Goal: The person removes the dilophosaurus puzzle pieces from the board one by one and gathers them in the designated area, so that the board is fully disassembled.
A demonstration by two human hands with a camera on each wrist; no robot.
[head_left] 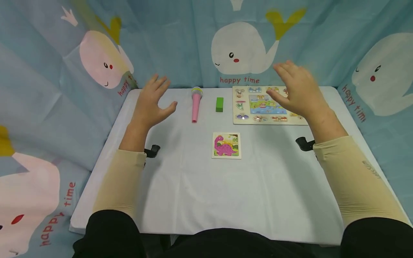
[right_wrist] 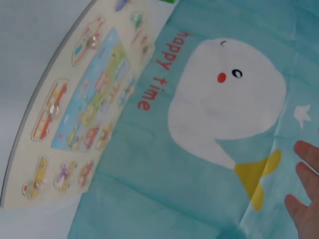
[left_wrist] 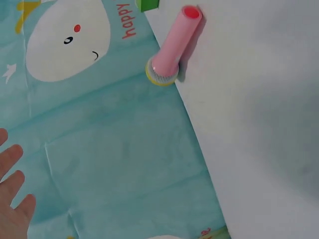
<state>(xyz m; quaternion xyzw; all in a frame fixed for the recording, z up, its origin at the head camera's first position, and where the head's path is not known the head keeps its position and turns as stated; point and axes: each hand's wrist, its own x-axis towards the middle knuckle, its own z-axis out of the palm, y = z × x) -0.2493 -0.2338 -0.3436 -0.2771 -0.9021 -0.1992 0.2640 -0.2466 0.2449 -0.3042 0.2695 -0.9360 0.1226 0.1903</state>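
The left hand (head_left: 151, 104) is held spread near the far left corner of the white bench (head_left: 193, 200); a pink toy microphone (head_left: 196, 106) is laid at the far edge. The right hand (head_left: 300, 87), also spread, is raised above a rectangular cream picture board (head_left: 262, 108) near the far right corner.

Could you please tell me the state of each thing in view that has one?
Left grip: raised, holding nothing
Right grip: raised, holding nothing
Pink microphone: lying down
Green block: untouched
Dinosaur picture: flat, face up
Puzzle board: flat, face up, partly hidden
Curtain: hung, creased
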